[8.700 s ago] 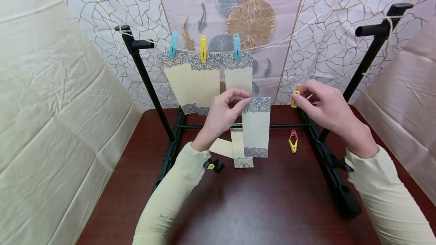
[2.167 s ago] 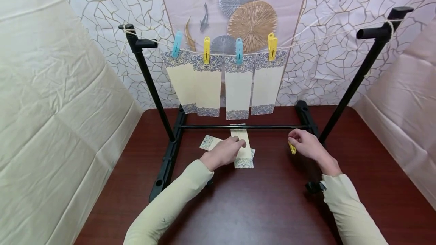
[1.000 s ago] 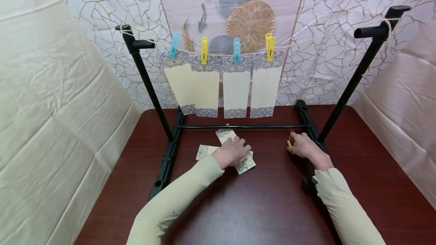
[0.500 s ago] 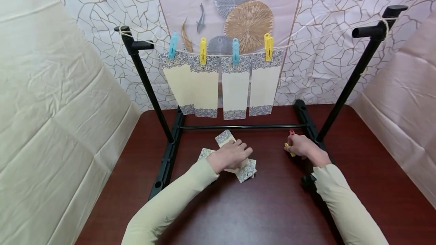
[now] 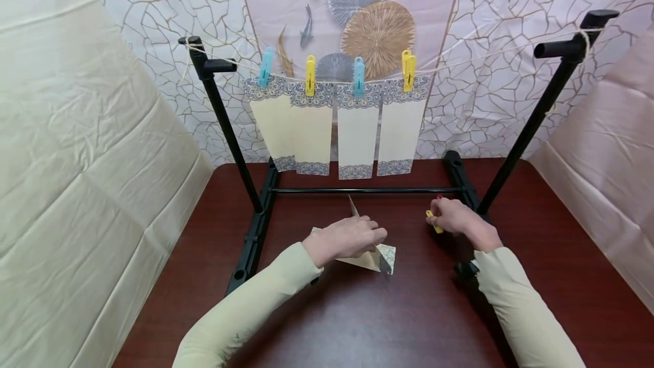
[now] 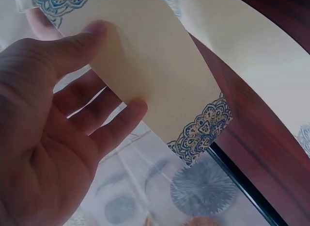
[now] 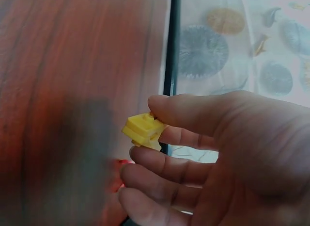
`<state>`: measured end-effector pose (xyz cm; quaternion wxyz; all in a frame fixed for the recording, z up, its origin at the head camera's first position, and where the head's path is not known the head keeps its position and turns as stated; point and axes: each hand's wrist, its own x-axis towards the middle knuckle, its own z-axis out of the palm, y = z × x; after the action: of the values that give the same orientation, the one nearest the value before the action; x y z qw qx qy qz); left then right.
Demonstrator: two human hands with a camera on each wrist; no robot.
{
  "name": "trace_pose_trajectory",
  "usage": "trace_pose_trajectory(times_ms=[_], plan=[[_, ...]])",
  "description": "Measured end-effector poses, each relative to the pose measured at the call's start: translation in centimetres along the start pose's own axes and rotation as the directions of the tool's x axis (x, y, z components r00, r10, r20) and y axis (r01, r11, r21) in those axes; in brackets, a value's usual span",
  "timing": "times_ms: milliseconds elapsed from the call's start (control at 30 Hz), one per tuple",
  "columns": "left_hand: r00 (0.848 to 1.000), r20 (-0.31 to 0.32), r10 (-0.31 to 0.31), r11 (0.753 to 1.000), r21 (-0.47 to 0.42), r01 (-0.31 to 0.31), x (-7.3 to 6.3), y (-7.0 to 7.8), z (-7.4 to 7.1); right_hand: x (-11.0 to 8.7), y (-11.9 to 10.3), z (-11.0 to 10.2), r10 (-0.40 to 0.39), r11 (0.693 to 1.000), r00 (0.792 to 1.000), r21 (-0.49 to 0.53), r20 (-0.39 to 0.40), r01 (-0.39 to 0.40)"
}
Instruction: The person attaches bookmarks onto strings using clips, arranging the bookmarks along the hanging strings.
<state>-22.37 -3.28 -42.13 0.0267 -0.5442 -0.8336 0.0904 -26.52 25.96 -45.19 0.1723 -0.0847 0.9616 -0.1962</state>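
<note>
In the head view my left hand (image 5: pixel 349 237) is low over the table, holding a cream paper card. The left wrist view shows that card (image 6: pixel 155 66), with blue lace-patterned ends, pinched between thumb and fingers. It stands tilted up from the table. Another cream card (image 5: pixel 361 261) lies beneath the hand, mostly covered by it. To the right, my right hand (image 5: pixel 456 220) pinches a yellow clothespin (image 7: pixel 143 129) between thumb and fingertips, close over the table. A bit of a red clothespin (image 7: pixel 117 176) shows behind its fingers.
Several patterned cards (image 5: pixel 356 135) hang from a string (image 5: pixel 470 62) by blue and yellow clothespins. The string runs between two black posts (image 5: pixel 536 112). A black crossbar (image 5: pixel 317 190) spans the frame's base behind both hands.
A fourth card now hangs under a yellow clothespin. Both hands came down to the table; the left gathered and lifted a card there, while the right took hold of another yellow clothespin.
</note>
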Motion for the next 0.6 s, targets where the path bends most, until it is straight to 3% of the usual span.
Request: trace_pose_trajectory(times_ms=[333, 600], plan=[[0.988, -0.157, -0.007, 0.999, -0.042, 0.000, -0.4, 0.4, -2.1, -1.7, -1.8, -2.1, -0.116, 0.993, 0.989, -0.030, -0.087, 0.114], [0.947, -0.314, -0.064, 0.998, -0.032, 0.056, -0.3, 0.4, -3.5, -3.8, -3.9, -4.5, -0.195, 0.981, 0.968, -0.043, -0.160, 0.190]])
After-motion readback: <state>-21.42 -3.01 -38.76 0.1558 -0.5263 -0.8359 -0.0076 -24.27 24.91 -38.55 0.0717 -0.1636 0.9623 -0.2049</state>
